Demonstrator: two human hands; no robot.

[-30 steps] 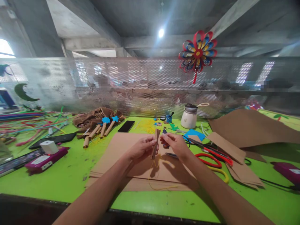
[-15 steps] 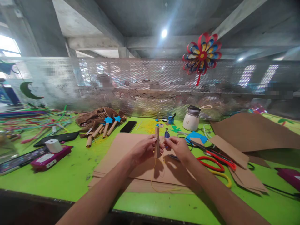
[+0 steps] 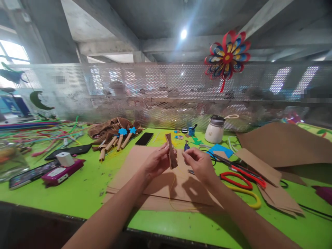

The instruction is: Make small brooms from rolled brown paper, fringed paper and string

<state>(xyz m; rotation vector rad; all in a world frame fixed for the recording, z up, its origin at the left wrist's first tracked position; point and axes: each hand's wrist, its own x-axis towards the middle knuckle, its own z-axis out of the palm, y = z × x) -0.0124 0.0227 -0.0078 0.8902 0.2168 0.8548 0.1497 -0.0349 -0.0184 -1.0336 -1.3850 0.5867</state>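
Above the paper stack [image 3: 140, 157], the left hand [image 3: 157, 162] grasps the folded brown paper [image 3: 170, 154]; whether the right hand [image 3: 199, 163] grasps something, I cannot tell. Behind this stack stand a whitish jar [image 3: 214, 134], contents unclear, and a small blue pot [image 3: 191, 131].

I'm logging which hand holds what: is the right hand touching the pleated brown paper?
Apart. The head view shows a visible gap between the fingertips of the right hand and the pleated brown paper, which the left hand holds.
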